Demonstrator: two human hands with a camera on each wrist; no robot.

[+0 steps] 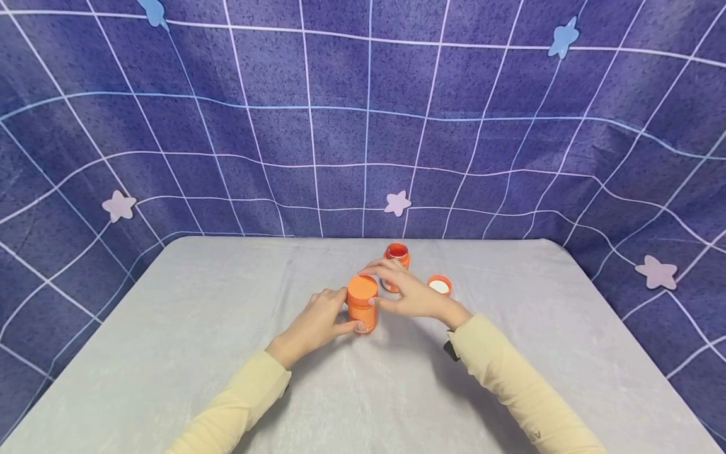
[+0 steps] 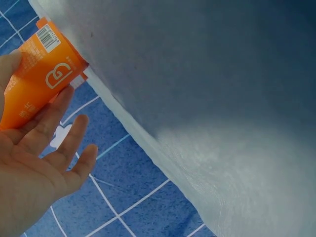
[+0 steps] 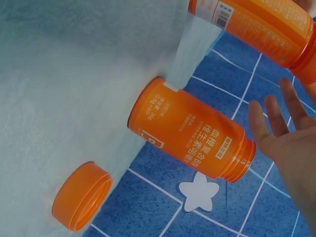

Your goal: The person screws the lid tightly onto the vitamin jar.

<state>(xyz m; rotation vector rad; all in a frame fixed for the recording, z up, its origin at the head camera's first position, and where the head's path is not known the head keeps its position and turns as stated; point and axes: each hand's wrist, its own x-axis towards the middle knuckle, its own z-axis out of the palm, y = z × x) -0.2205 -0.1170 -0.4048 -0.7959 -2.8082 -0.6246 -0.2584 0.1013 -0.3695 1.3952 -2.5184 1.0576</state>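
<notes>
A dark blue cloth [image 1: 340, 139] crossed with pale lines hangs behind and at both sides of the desk [image 1: 227, 347], which has a light grey cover. Two pale yellow sleeves [image 1: 244, 394] come in from the near side, and the hands meet at an orange capped bottle [image 1: 363, 313] near the middle of the desk.

The bottle lies between the hands, its long axis upright, both touching it, so neither is nearer. The left hand [image 1: 316, 316] is at its left, low down, holding the body between thumb and forefinger with the remaining fingers spread away. The right hand [image 1: 413, 295] comes from its right, higher up, and pinches the fitted lid [image 1: 363, 290] between thumb and fingertips. Whether that lid is tight or loose, I cannot tell; what the bottle contains is hidden.

Just beyond the capped bottle and to its right stands an uncapped bottle [image 3: 187, 131], upright, partly behind the right hand in the head view; its mouth is bare, and its contents cannot be made out. Farther to the right of the capped bottle, a loose lid [image 1: 439, 286] rests on the desk, hollow side up, showing a white lining.
</notes>
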